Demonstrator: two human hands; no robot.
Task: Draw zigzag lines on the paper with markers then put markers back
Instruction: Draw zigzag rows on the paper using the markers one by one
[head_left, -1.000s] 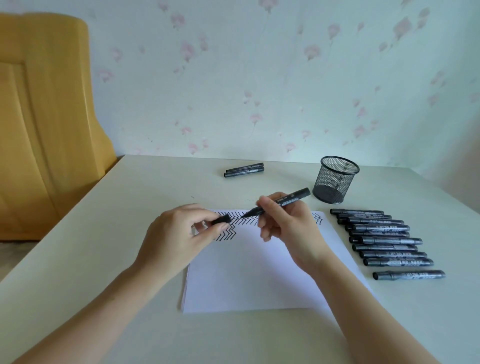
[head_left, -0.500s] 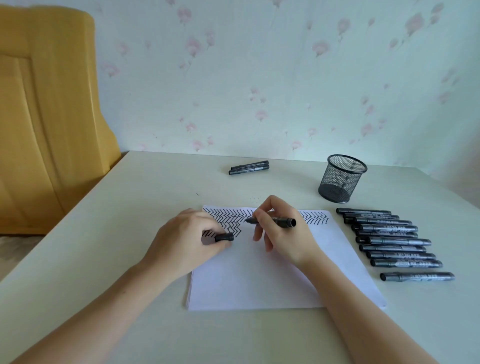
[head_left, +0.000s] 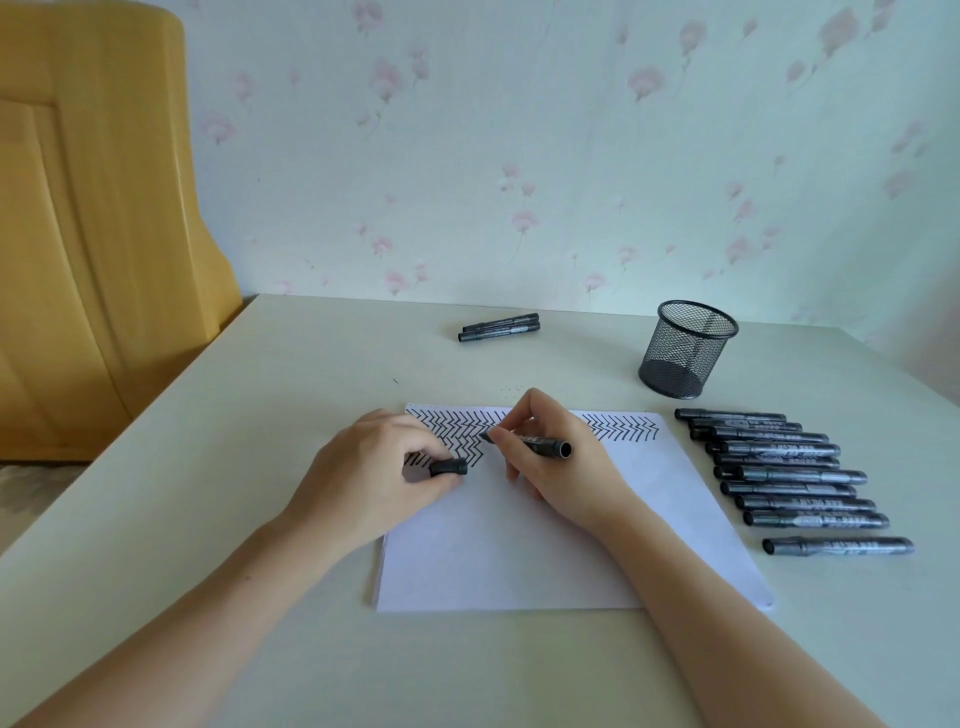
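While the mesh cup (head_left: 687, 349) stands by, right fingers (head_left: 511, 441) pinch a marker (head_left: 537, 445), left a cap (head_left: 449, 467).

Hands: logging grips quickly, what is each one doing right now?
Left hand: holds the marker cap.
Right hand: grips the uncapped marker, tip at the paper.

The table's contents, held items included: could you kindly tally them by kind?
Black markers: 13 (row of 10, far pair, uncapped marker in right hand)
Black marker cap, in left hand: 1
Black wire-mesh pen cup: 1
White paper with zigzag lines: 1
Total: 16
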